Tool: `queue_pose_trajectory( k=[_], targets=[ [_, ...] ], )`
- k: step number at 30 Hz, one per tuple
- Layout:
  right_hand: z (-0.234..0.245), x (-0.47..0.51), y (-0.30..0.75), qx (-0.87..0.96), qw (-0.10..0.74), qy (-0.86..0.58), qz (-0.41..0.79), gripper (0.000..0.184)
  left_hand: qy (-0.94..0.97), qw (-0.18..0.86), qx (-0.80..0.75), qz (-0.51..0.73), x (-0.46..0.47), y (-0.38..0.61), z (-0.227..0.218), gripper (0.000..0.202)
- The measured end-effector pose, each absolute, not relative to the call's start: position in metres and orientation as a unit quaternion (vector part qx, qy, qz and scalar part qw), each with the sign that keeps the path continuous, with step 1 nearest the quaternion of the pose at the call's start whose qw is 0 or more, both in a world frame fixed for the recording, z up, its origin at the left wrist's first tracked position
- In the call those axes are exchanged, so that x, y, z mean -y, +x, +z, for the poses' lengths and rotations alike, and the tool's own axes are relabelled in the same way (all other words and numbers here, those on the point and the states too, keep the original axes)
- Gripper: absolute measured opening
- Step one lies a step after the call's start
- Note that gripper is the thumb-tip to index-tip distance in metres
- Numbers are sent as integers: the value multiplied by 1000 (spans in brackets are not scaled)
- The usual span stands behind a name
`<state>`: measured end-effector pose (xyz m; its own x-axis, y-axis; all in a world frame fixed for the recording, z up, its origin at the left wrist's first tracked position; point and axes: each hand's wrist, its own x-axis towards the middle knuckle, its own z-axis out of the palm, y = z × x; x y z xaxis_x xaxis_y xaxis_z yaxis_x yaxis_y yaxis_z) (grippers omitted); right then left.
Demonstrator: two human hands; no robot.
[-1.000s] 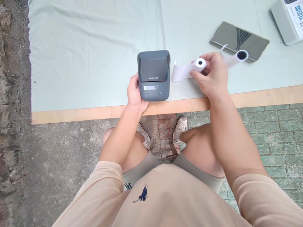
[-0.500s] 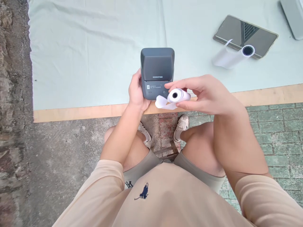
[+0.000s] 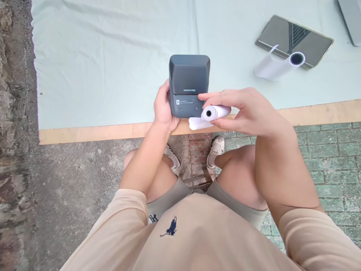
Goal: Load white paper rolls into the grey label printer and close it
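My left hand (image 3: 163, 109) grips a dark grey NIIMBOT label printer (image 3: 189, 75) from its left side and below. The printer's lid is down, and its power button faces up near the front. Between the thumb and fingers of my right hand (image 3: 239, 111) is a white label paper roll (image 3: 221, 112) with a small dark core. A loose paper end hangs from the roll toward the left, below the printer's lower right corner. The index fingertip of that hand reaches the printer's right edge; whether it touches cannot be made out.
On the pale cloth-covered table (image 3: 107, 67), a second white paper roll (image 3: 278, 67) with a wide black core lies partly unrolled against a smartphone (image 3: 296, 37). A grey object (image 3: 351, 20) is cut off at the upper right. The table's wooden front edge (image 3: 113, 131) runs below my hands.
The paper roll in my right hand has shifted slightly right, and its loose end looks more tightly wound. The printer stays in my left hand, with a slight shift in view.
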<state>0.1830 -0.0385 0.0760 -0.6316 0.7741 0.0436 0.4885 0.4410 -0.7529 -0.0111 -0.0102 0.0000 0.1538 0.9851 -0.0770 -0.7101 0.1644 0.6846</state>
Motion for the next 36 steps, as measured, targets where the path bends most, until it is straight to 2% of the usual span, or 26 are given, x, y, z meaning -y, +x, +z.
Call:
queue_pose_trajectory(
  k=[7,13,17,20,27,29,33,36],
  targets=[
    [78,38,187,839,216,-386,316,26,256,719,-270,587,12,-10,3,30],
    [81,39,182,888,118,-370,246,17,272,702,-293,589,12,-9,3,30],
    [80,41,179,901,102,-388,167,19,272,701,-297,589,11,-11,1,27],
    [82,42,179,903,147,-370,160,17,260,712,-291,584,11,-11,0,29],
    [93,26,178,831,333,-352,273,21,259,701,-302,591,11,-9,1,23],
    [93,15,177,813,381,-346,271,22,267,699,-315,584,11,-9,1,23],
    [97,6,175,804,387,-390,226,28,284,693,-333,573,12,-9,1,26],
    [110,15,175,809,378,-380,242,29,292,672,-358,579,12,-8,2,29]
  ],
)
